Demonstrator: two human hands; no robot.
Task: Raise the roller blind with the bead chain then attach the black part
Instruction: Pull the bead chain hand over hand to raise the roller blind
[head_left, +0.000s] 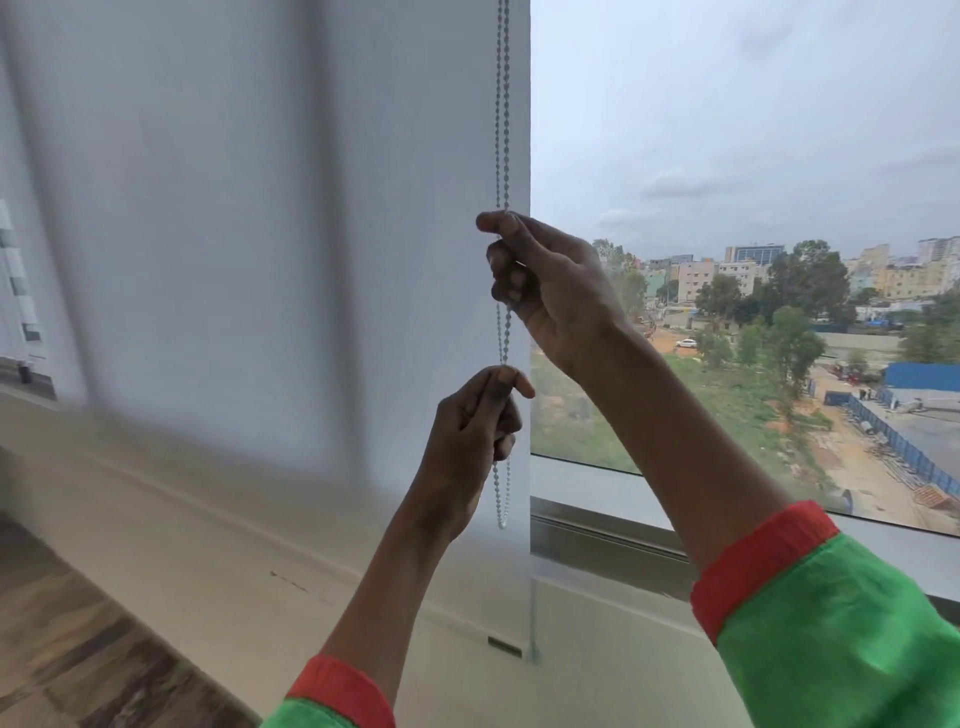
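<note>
Beads, small and white, form the chain (503, 130) hanging along the right edge of the smooth pale blind (260, 208). The right hand (550, 283) pinches it higher up; the left hand (475, 431) grips it below, its loop dangling underneath.

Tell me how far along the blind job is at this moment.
Nothing looks finished: the roller blind hangs low, its bottom edge down near the sill. In hand: both hands grip the bead chain, the right hand high, the left hand lower, with the loop's end dangling beneath. Left: raising the blind, then attaching the black part, which is not visible in this view.
</note>
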